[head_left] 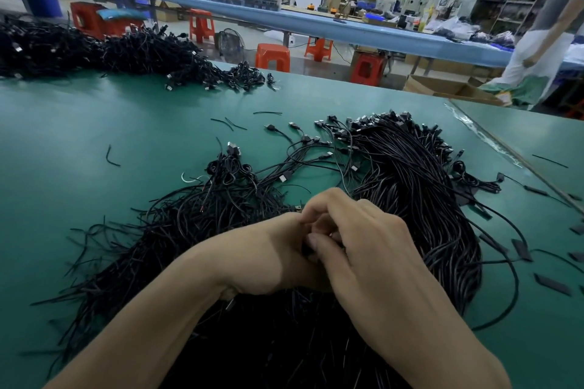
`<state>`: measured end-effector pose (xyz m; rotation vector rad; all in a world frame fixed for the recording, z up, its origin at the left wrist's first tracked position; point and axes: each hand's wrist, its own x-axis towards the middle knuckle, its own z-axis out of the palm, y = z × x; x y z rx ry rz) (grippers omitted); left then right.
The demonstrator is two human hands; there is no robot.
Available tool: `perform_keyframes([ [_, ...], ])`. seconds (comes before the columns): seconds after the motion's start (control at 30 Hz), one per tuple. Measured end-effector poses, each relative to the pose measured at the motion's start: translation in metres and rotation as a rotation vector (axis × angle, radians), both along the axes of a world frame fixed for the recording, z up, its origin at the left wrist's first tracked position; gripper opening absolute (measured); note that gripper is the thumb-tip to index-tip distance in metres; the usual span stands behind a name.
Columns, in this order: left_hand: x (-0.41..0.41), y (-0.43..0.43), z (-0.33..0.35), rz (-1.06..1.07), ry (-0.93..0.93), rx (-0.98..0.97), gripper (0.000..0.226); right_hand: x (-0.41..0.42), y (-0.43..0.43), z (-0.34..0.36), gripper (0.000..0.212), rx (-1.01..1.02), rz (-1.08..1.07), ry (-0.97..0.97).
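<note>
At the near edge of the green-matted counter [94, 136], the left hand [268, 259] and the right hand [363, 243] are pressed together, fingers curled. Between them they pinch a thin black cable [306, 250], of which only a short dark bit shows between the fingertips. The hands sit above a thick bundle of black cables [410, 193] that sweeps from the person's lap area up and round to the right. Its far end fans out in a row of metal-tipped black USB plugs [363, 126]. To the left of the hands lies a looser spread of black cable ends [177, 230], some showing bare wire tips.

Short black ties [112, 156] lie scattered on the mat, and flat black strips [551, 284] lie well apart on the right. A second large heap of black cables [94, 47] fills the counter's far left corner. Beyond it stand orange plastic stools [272, 55], a long blue workbench [347, 25], an open cardboard box [442, 85] and a person in white trousers [537, 50]. Markings on the machines at the back are too small to read.
</note>
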<state>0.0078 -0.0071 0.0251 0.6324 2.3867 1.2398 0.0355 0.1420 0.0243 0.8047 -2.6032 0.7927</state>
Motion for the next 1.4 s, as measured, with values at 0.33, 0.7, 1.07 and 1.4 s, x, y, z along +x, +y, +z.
perform_keyframes([
  [0.33,-0.003,0.0,0.0,0.079,-0.377,0.708,0.018,-0.006,0.007,0.002,0.022,-0.203,-0.103,0.229],
  [0.7,-0.007,0.011,-0.014,0.257,0.461,0.271,0.028,-0.008,0.002,-0.006,0.026,-0.398,-0.217,0.376],
  [1.07,-0.001,0.018,-0.017,0.446,0.723,0.077,0.014,-0.009,-0.008,-0.017,0.01,-0.481,-0.307,0.566],
  [1.4,0.01,0.028,-0.006,0.347,0.451,0.709,0.029,-0.007,-0.015,-0.005,0.025,-1.183,-0.083,-0.113],
])
